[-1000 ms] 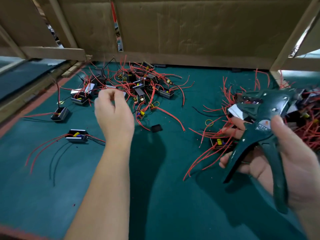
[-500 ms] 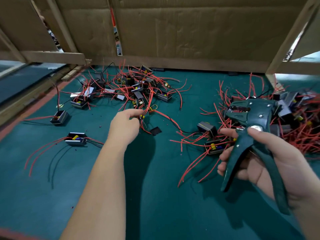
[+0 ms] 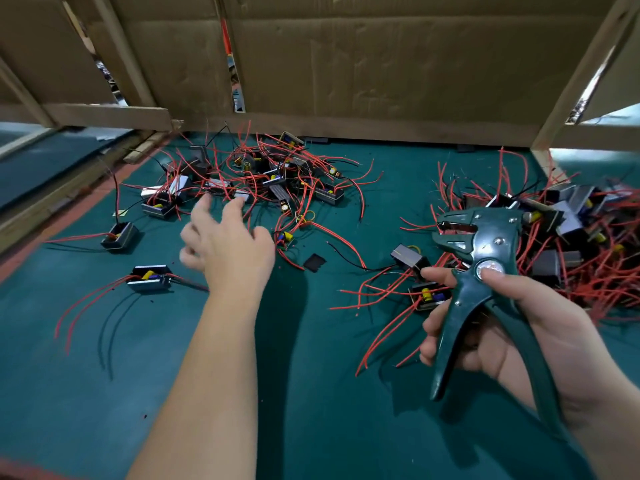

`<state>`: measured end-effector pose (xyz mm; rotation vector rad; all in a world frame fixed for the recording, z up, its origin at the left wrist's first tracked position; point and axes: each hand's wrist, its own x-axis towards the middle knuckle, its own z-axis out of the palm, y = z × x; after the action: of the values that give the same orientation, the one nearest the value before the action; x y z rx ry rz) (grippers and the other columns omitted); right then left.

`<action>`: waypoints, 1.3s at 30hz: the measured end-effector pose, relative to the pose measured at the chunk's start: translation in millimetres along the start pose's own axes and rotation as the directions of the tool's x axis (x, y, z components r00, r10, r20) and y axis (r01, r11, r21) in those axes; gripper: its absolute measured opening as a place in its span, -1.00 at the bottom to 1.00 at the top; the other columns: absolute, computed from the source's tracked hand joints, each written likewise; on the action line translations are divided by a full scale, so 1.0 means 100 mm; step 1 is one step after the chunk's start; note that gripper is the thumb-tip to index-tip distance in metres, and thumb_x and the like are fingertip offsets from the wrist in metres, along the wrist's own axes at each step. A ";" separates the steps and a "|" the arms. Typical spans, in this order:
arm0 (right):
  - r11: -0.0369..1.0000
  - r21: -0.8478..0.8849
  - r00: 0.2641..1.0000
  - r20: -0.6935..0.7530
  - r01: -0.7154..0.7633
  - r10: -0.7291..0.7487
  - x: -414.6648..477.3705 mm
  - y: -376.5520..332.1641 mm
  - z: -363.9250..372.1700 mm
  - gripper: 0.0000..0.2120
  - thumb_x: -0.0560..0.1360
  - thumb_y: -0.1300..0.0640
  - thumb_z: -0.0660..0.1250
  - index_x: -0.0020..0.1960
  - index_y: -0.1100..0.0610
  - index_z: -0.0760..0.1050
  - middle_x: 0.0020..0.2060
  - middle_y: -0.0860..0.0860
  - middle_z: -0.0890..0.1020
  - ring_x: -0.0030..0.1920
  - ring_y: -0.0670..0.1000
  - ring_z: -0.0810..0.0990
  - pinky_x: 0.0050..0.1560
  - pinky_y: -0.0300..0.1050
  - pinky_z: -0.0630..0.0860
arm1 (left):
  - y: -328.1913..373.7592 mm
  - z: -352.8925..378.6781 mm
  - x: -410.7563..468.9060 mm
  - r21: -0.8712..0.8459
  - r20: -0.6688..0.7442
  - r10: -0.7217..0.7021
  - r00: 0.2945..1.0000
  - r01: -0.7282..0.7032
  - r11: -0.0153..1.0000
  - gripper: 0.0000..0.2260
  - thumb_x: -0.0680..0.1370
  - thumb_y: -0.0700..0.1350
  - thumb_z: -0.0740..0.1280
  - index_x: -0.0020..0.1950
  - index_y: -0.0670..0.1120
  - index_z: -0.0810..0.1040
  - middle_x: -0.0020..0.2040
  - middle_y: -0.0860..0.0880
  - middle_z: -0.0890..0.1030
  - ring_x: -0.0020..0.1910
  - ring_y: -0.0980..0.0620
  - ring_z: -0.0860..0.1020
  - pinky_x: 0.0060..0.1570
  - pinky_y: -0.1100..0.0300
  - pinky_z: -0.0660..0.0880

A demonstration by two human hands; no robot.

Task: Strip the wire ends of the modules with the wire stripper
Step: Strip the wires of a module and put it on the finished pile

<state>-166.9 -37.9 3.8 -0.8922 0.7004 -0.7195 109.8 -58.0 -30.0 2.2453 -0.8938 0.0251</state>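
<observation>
Green wire stripper [image 3: 485, 258] gripped in the right hand [image 3: 526, 341] at 4 o'clock; the empty left hand [image 3: 228, 251] hovers near scattered modules.
The right hand's fingers [image 3: 436, 344] curl around the stripper's handles, which stand spread, and no wire sits in its jaws. The left hand's fingers are apart, slightly blurred and holding nothing, just short of the module pile [image 3: 270, 181] at 12 o'clock. A denser pile [image 3: 581, 244] lies at 3 o'clock, and a lone module [image 3: 150, 277] rests at 9 o'clock on the green counter [image 3: 311, 410]. The wire tips are too small to tell stripped from unstripped. Judging by the heaps, plenty likely remains.
</observation>
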 end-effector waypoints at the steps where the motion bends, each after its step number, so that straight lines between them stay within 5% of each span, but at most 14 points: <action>1: 1.000 -0.001 1.000 0.003 -0.001 0.001 0.00 0.00 0.00 -0.22 -0.01 -0.15 0.60 0.11 0.23 0.60 -0.25 0.35 0.56 -0.29 0.35 0.57 -0.26 0.20 0.57 | 0.01 0.01 -0.01 0.024 -0.023 0.098 0.995 -0.097 0.995 -0.61 0.49 -0.11 0.25 0.30 0.15 0.47 0.44 0.01 0.29 0.38 -0.09 0.19 0.32 -0.09 0.06; 3: 1.000 0.004 1.000 0.009 -0.006 0.006 0.00 0.01 0.01 -0.22 -0.01 -0.14 0.61 0.11 0.23 0.60 -0.25 0.34 0.56 -0.29 0.36 0.56 -0.26 0.20 0.57 | 0.02 0.07 -0.02 0.053 0.058 0.215 0.975 -0.218 0.974 -0.67 0.51 -0.08 0.21 0.23 0.20 0.51 0.35 0.08 0.42 0.36 -0.02 0.22 0.34 -0.13 0.00; 6: 1.000 0.005 1.000 0.009 -0.015 0.015 0.00 0.02 0.01 -0.21 -0.03 -0.14 0.61 0.10 0.23 0.61 -0.26 0.35 0.56 -0.29 0.36 0.57 -0.28 0.18 0.57 | 0.02 0.18 -0.02 0.149 0.317 0.196 0.928 -0.253 0.956 -0.66 0.56 0.01 0.15 0.33 0.19 0.44 0.42 0.08 0.38 0.47 0.00 0.13 0.38 -0.23 -0.17; 8: 1.000 0.006 1.000 0.011 -0.020 0.020 0.01 0.02 0.01 -0.21 -0.04 -0.14 0.62 0.08 0.23 0.62 -0.26 0.36 0.56 -0.30 0.36 0.57 -0.29 0.17 0.57 | 0.01 0.23 -0.02 0.161 0.361 0.197 0.911 -0.269 0.949 -0.65 0.58 0.02 0.13 0.36 0.16 0.42 0.45 0.08 0.35 0.50 0.00 0.08 0.38 -0.25 -0.26; 17: 0.999 0.011 0.999 0.022 -0.033 0.033 0.01 0.05 0.03 -0.19 -0.08 -0.14 0.63 0.07 0.26 0.62 -0.26 0.36 0.56 -0.30 0.38 0.56 -0.31 0.16 0.57 | 0.06 0.19 -0.04 -0.011 0.229 0.234 0.945 -0.238 0.971 -0.54 0.46 -0.16 0.21 0.36 0.09 0.43 0.36 0.14 0.37 0.38 0.02 0.21 0.39 -0.15 -0.14; 26: 1.000 -0.011 0.999 0.026 -0.025 0.025 0.03 0.06 0.01 -0.21 -0.04 -0.15 0.62 0.08 0.24 0.61 -0.25 0.36 0.56 -0.28 0.39 0.57 -0.28 0.19 0.56 | 0.06 0.21 -0.06 -0.030 0.197 0.161 0.967 -0.158 0.987 -0.46 0.50 -0.06 0.21 0.49 0.00 0.22 0.51 0.09 0.16 0.45 0.01 0.13 0.41 -0.14 -0.08; 30: 1.000 -0.007 0.999 0.027 -0.029 0.030 0.03 0.07 -0.01 -0.21 -0.03 -0.15 0.61 0.08 0.24 0.61 -0.24 0.36 0.56 -0.28 0.39 0.57 -0.29 0.17 0.57 | 0.07 0.20 -0.07 -0.023 0.208 0.182 0.961 -0.182 0.983 -0.53 0.56 0.03 0.16 0.48 0.04 0.27 0.55 0.07 0.11 0.51 0.05 0.03 0.41 -0.17 -0.16; 35: 0.999 0.000 0.998 0.027 -0.049 0.049 0.04 0.09 -0.01 -0.21 -0.05 -0.15 0.62 0.08 0.24 0.61 -0.24 0.37 0.56 -0.28 0.38 0.57 -0.26 0.19 0.56 | 0.21 0.14 -0.25 -0.062 -0.030 0.337 0.941 -0.338 0.939 -0.64 0.53 -0.06 0.20 0.33 0.07 0.47 0.50 0.05 0.27 0.49 0.05 0.12 0.39 -0.12 -0.15; 39: 0.998 -0.007 0.997 0.037 -0.062 0.062 0.05 0.10 0.00 -0.27 0.01 -0.13 0.60 0.07 0.24 0.61 -0.24 0.37 0.57 -0.27 0.38 0.58 -0.21 0.23 0.57 | 0.55 0.15 -0.28 0.082 0.090 0.496 0.864 -0.503 0.861 -0.66 0.49 -0.12 0.18 0.24 0.04 0.49 0.25 0.06 0.52 0.34 0.03 0.34 0.33 -0.06 -0.04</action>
<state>-161.4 -37.1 -5.6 -0.8834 0.6940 -0.6444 51.8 -79.1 -14.8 2.0515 -1.5247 0.2416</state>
